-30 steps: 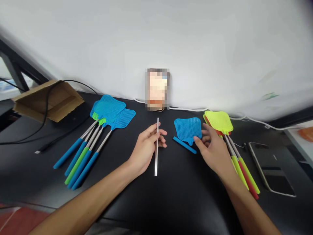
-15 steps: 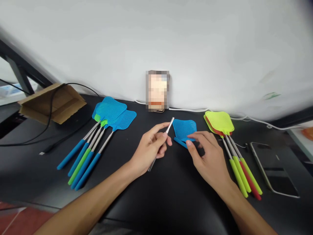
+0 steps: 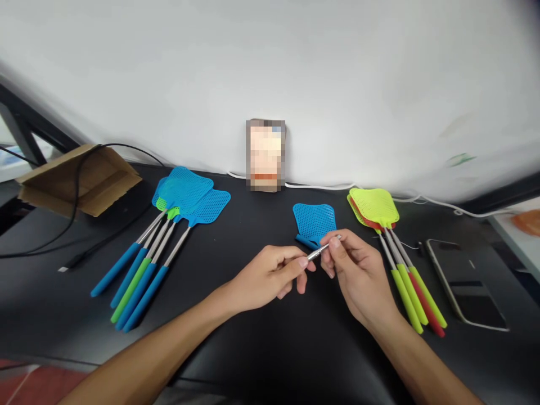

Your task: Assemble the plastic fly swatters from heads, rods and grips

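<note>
Between my two hands lies a slim silver telescopic rod (image 3: 316, 253), tilted up to the right. My left hand (image 3: 276, 275) pinches its lower part between thumb and fingers. The thumb and fingertips of my right hand (image 3: 356, 267) close on its upper end. Just behind my right hand, a loose blue fly swatter head (image 3: 314, 220) rests on the black table (image 3: 248, 349). In front of that head is a blue handle sleeve (image 3: 307, 242), partly hidden by my right fingers.
At the left lie several fly swatters with blue heads (image 3: 185, 188), near an open cardboard box (image 3: 80, 180) and black cables. Yellow-green and red swatters (image 3: 375, 207) lie at the right beside a phone (image 3: 466, 284). A blurred-out upright device (image 3: 265, 154) leans on the wall.
My right hand has left the blue pieces and taken hold of the rod's upper end. My left hand has lowered the rod and turned it flatter, toward the right.
</note>
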{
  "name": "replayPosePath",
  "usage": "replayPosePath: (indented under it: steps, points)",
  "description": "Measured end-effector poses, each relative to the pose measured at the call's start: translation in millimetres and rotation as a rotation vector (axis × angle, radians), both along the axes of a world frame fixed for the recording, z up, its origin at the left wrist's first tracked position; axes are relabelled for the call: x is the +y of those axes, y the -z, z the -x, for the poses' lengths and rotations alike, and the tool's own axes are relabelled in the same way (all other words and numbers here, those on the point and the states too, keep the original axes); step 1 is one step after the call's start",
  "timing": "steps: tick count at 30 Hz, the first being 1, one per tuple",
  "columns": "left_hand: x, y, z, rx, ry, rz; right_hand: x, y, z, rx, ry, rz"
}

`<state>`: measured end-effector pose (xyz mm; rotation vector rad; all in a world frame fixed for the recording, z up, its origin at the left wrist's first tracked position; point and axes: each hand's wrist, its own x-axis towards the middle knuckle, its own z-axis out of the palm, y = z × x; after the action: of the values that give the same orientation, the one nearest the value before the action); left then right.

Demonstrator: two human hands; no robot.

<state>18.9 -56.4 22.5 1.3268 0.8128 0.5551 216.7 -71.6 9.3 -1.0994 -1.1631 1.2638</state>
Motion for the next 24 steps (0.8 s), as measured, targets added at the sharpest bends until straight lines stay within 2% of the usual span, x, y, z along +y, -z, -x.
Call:
replayPosePath:
  steps: [4,11,13,16,18,20,24]
  points:
    - [0.5,2.6,-0.1,0.017,0.0,-0.002,3.3,-3.2,-4.9,0.004,0.036,-0.001]
    - [-4.7,2.8,-0.5,0.042,-0.054,-0.106,-7.8,-1.3,5.8,-0.026,0.015,-0.029]
    - [-4.4,3.8,-0.6,0.026,-0.064,-0.087,-7.6,-1.7,6.2,-0.031,-0.002,-0.013]
    - [-2.2,6.2,-1.6,-0.062,-0.123,0.017,-1.2,-4.9,-0.4,-0.084,-0.014,0.003]
    - [0.7,6.9,-2.0,-0.148,-0.225,0.093,4.2,-7.1,-6.2,-0.232,0.024,-0.028]
    - [4.4,6.5,-1.6,-0.222,-0.363,0.121,8.0,-7.3,-9.6,-0.52,0.073,-0.127]
    - [11.6,3.9,1.5,-0.324,-0.615,0.059,8.4,0.8,-5.9,-1.092,0.069,-0.389]
